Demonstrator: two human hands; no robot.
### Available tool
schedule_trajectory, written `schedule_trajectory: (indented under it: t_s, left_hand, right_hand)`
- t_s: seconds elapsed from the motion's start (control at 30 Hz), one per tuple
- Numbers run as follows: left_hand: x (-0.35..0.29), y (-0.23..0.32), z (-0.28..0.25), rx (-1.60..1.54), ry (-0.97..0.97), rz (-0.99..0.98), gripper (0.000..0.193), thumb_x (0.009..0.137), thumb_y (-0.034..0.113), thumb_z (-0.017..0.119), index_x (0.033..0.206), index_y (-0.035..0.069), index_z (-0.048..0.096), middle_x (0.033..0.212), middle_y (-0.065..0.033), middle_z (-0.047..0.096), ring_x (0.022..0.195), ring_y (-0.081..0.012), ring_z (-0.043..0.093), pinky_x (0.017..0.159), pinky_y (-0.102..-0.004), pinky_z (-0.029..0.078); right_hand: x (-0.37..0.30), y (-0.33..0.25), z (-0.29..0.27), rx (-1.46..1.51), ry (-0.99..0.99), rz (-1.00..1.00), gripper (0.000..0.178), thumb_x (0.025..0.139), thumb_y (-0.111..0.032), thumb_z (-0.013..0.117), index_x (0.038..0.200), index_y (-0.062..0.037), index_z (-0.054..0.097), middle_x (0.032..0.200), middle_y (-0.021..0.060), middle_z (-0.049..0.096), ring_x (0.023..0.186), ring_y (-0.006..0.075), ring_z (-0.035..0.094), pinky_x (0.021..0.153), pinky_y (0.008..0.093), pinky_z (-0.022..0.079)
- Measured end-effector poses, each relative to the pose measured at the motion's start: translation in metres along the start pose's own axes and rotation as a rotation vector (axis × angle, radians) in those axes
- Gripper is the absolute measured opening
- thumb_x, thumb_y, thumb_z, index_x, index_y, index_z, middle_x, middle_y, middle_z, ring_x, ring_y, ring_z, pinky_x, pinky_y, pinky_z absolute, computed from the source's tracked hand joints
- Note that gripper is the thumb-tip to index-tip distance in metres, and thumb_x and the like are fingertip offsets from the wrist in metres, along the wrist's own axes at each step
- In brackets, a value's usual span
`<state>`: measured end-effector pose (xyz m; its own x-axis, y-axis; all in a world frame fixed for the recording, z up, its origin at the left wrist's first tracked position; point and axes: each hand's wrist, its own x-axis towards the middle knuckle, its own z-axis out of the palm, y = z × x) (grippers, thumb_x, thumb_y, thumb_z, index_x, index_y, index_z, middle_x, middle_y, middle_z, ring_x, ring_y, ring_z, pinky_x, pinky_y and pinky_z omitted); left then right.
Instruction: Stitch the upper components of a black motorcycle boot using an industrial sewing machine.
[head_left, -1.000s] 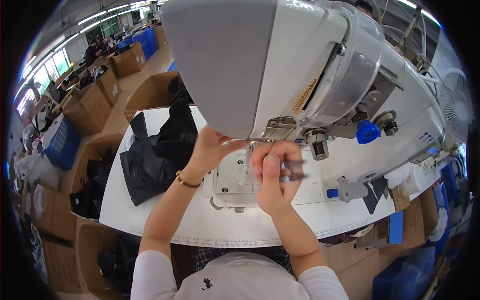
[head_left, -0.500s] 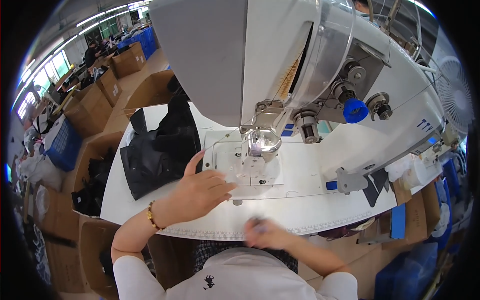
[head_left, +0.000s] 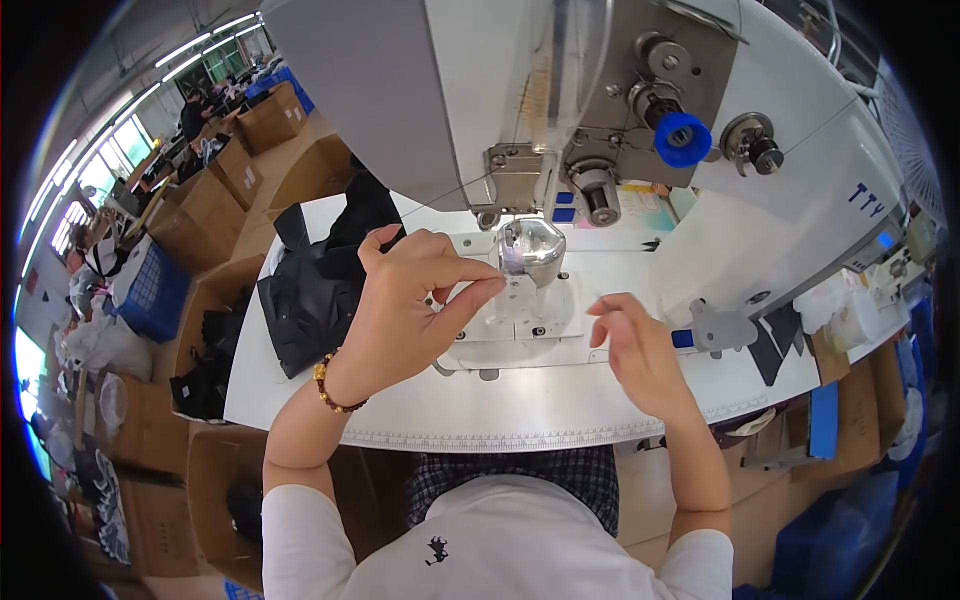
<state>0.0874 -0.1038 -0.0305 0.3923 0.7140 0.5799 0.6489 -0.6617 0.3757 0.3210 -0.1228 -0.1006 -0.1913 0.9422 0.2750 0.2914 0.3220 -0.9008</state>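
Note:
My left hand (head_left: 410, 295), with a beaded bracelet at its wrist, is raised in front of the sewing machine (head_left: 790, 150). Its thumb and forefinger are pinched together beside the clear guard (head_left: 533, 250) at the needle area. A thin thread (head_left: 450, 190) runs taut from the machine head down to this hand; its end at the fingertips is too fine to see. To the right, my right hand (head_left: 635, 355) hovers over the white table (head_left: 520, 410), fingers loosely bent and apart, nothing visible in them. Black fabric pieces (head_left: 310, 310) lie left of my left hand.
Blue knob (head_left: 683, 139) and tension discs stick out from the machine head. A grey lever part (head_left: 722, 325) and dark fabric scraps (head_left: 770, 350) are on the right. Cardboard boxes (head_left: 240, 510) stand left of the table. A fan (head_left: 905, 150) is at far right.
My left hand has risen and turned into a pinch near the needle area. From the table's front edge, my right hand has moved up and right; the dark item in it no longer shows.

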Motion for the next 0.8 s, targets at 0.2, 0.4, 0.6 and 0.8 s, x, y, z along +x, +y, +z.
schedule_trajectory:
  t_s: [0.2, 0.4, 0.6, 0.8]
  left_hand:
    - [-0.004, 0.006, -0.002, 0.021, -0.005, -0.01, 0.004, 0.069, 0.011, 0.066, 0.073, 0.012, 0.066, 0.055, 0.0036, 0.038, 0.058, -0.0101, 0.04, 0.082, -0.037, 0.023]
    - [-0.005, 0.006, 0.007, 0.02, 0.075, 0.007, 0.007, 0.068, 0.012, 0.068, 0.074, 0.014, 0.067, 0.057, 0.0042, 0.042, 0.063, -0.0097, 0.045, 0.086, -0.041, 0.021]
    - [0.001, -0.011, 0.016, 0.198, 0.429, 0.166, 0.012, 0.062, 0.008, 0.07, 0.072, 0.013, 0.066, 0.061, 0.0043, 0.047, 0.067, -0.0097, 0.049, 0.084, -0.0365, 0.019]
    - [0.006, -0.007, 0.02, 0.341, 0.521, 0.15, 0.011, 0.063, 0.004, 0.069, 0.072, 0.011, 0.066, 0.061, 0.0032, 0.048, 0.067, -0.0106, 0.05, 0.087, -0.0353, 0.021]
  right_hand:
    - [0.023, -0.032, 0.034, -0.221, 0.011, -0.21, 0.024, 0.076, -0.023, 0.06, 0.074, 0.0005, 0.055, 0.053, 0.009, 0.048, 0.045, 0.0223, 0.048, 0.045, 0.0286, 0.037]
    - [0.035, -0.028, 0.053, -0.092, 0.073, -0.176, 0.026, 0.074, -0.024, 0.063, 0.071, -0.0003, 0.054, 0.051, 0.0079, 0.046, 0.042, 0.0189, 0.041, 0.042, 0.0279, 0.033]
    - [0.027, -0.015, 0.049, -0.018, 0.088, -0.167, 0.025, 0.076, -0.024, 0.063, 0.073, -0.0009, 0.055, 0.049, 0.0041, 0.041, 0.043, 0.0119, 0.035, 0.043, 0.0241, 0.03]
    - [0.025, -0.008, 0.044, 0.076, 0.129, -0.144, 0.026, 0.075, -0.024, 0.063, 0.075, -0.0001, 0.055, 0.05, -0.0001, 0.04, 0.047, 0.0063, 0.034, 0.043, 0.0216, 0.028]
